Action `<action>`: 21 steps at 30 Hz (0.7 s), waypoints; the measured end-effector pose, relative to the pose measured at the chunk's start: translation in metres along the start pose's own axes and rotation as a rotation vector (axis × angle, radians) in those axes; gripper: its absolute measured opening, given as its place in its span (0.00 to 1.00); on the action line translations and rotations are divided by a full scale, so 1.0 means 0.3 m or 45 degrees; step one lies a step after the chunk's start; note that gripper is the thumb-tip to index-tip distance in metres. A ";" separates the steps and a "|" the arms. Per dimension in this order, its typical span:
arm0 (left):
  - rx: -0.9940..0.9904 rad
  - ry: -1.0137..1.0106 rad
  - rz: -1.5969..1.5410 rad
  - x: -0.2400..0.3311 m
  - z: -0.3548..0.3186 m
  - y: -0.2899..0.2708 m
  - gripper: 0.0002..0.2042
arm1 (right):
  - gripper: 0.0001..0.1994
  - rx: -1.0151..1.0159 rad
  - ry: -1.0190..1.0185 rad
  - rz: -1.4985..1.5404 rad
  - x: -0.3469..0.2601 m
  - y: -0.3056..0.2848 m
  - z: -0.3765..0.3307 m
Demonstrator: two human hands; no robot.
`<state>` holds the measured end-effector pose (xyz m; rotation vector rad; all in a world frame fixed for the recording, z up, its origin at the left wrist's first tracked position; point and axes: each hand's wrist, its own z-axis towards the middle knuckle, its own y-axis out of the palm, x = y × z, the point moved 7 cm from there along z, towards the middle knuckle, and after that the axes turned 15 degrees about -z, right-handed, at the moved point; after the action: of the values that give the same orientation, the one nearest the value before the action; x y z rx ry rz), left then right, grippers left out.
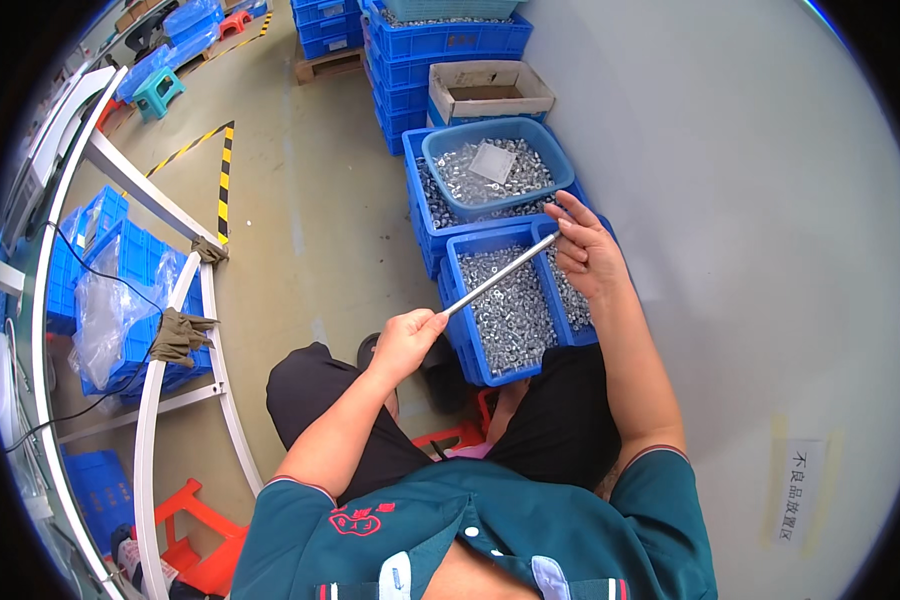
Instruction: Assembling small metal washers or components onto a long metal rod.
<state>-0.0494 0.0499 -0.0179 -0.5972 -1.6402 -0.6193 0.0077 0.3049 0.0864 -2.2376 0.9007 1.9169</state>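
Note:
A thin straight metal rod (502, 274) slants across the view, its far end up to the right. My left hand (407, 345) is closed round its lower end. At its upper end my right hand (588, 250) grips it between the fingers, with some fingers stretched past it. Beneath the rod stands a blue bin (451, 265) filled with small shiny metal parts (510, 325) that look like nuts. A second blue bin (542, 262) of like parts sits beside it, partly hidden by my right hand and forearm.
A light-blue basin (432, 160) of metal parts stands beyond, with a clear plastic piece on top. Behind are an open cardboard box (535, 90) and stacked blue crates (400, 75). A grey wall (760, 220) rises right; a white frame (148, 450) stands left.

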 end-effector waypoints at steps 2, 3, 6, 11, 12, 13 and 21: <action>0.022 -0.020 0.042 -0.007 -0.004 -0.010 0.19 | 0.17 -0.003 0.024 0.003 -0.007 0.016 -0.007; 0.024 -0.022 0.043 -0.010 -0.005 -0.013 0.19 | 0.18 -0.005 0.046 0.004 -0.005 0.021 -0.008; 0.003 -0.014 0.021 -0.011 -0.004 -0.011 0.19 | 0.17 -0.224 0.101 0.221 -0.006 0.016 0.000; 0.027 0.028 -0.017 0.005 -0.006 -0.007 0.19 | 0.15 -0.099 -0.020 0.096 -0.011 0.039 -0.013; 0.025 0.029 -0.016 0.011 -0.010 -0.002 0.19 | 0.14 -0.054 -0.013 0.042 -0.008 0.029 -0.012; 0.078 0.045 0.099 0.039 -0.020 -0.005 0.19 | 0.14 -0.050 -0.013 0.045 -0.007 0.028 -0.013; 0.039 0.056 0.075 0.024 -0.008 0.001 0.20 | 0.15 -0.112 0.046 -0.026 -0.025 0.011 -0.011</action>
<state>-0.0486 0.0486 -0.0103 -0.6032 -1.5826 -0.5598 0.0087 0.3037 0.0951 -2.3278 0.8105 1.9501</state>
